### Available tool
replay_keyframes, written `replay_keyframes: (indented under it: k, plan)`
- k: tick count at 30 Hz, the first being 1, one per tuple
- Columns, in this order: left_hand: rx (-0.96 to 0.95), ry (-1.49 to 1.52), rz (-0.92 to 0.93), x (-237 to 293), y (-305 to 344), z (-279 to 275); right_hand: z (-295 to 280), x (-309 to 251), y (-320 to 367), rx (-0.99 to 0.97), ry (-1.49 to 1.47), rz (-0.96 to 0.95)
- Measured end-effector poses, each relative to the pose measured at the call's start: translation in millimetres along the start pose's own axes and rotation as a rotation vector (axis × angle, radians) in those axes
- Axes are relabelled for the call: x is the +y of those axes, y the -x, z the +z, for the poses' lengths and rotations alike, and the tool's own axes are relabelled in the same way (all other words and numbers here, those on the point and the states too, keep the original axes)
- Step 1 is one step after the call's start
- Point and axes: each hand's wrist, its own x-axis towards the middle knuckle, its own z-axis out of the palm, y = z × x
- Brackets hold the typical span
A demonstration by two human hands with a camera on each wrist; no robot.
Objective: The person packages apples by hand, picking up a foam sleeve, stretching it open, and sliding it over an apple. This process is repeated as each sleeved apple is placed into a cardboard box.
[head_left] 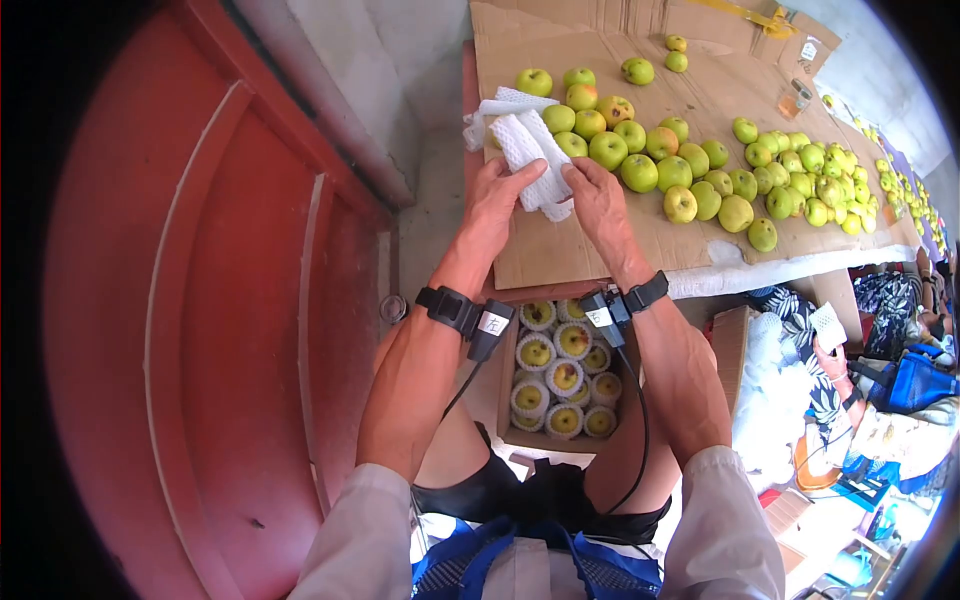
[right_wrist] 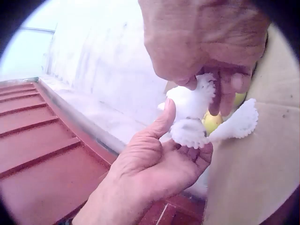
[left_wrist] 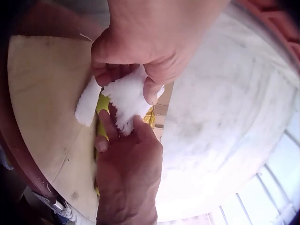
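White foam netting [head_left: 520,150] is held between both hands over the near left corner of the cardboard-covered table. My left hand [head_left: 492,200] grips it from the left, thumb on top; in the left wrist view the left hand [left_wrist: 150,42] pinches the foam net [left_wrist: 126,96]. From the other side my right hand [head_left: 598,205] pinches its edge, and in the right wrist view the right hand [right_wrist: 206,42] has its fingers at the foam net's [right_wrist: 190,101] scalloped rim. Green apples [head_left: 608,150] lie just beyond and right of the hands. Whether the held foam contains anything is hidden.
More apples [head_left: 800,175] spread rightward across the cardboard [head_left: 560,245]. Below the table edge, a box holds several foam-wrapped apples [head_left: 565,377]. A glass jar [head_left: 795,98] stands at the back. Red door [head_left: 230,300] at left; another person's hand [head_left: 832,362] holds foam at right.
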Motion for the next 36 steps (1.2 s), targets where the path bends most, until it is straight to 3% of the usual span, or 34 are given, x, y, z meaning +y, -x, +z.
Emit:
replay_keyframes:
  k: [4,6,10,15,24,28,30,34,36]
  plan:
    - [0.008,-0.033,-0.048,2.1,1.0,-10.3,-0.4,6.2,-3.7,0.043,0.142,0.031]
    - [0.026,-0.029,-0.076,3.2,0.2,-19.6,-1.5,5.9,-7.2,0.178,0.225,0.018]
    - [0.176,0.010,-0.120,6.9,2.0,-32.5,-11.2,-7.0,-6.8,0.191,0.470,-0.040]
    - [0.181,-0.009,-0.212,4.7,2.6,-44.3,-6.4,-2.4,-6.3,0.092,0.646,-0.036]
    - [0.209,0.034,-0.202,12.4,8.2,-47.7,4.8,-9.3,20.3,-0.104,0.926,-0.071]
    - [0.203,0.015,-0.211,14.7,8.5,-47.1,16.7,3.8,13.9,-0.070,0.921,-0.143]
    - [0.189,0.035,-0.204,15.9,9.2,-46.0,18.7,6.3,12.2,-0.135,0.849,-0.027]
    - [0.169,0.026,-0.200,17.5,12.0,-43.8,20.0,8.4,11.6,-0.074,0.795,0.006]
    - [0.168,0.036,-0.220,17.9,11.3,-42.8,19.7,10.6,7.4,-0.095,0.520,0.101]
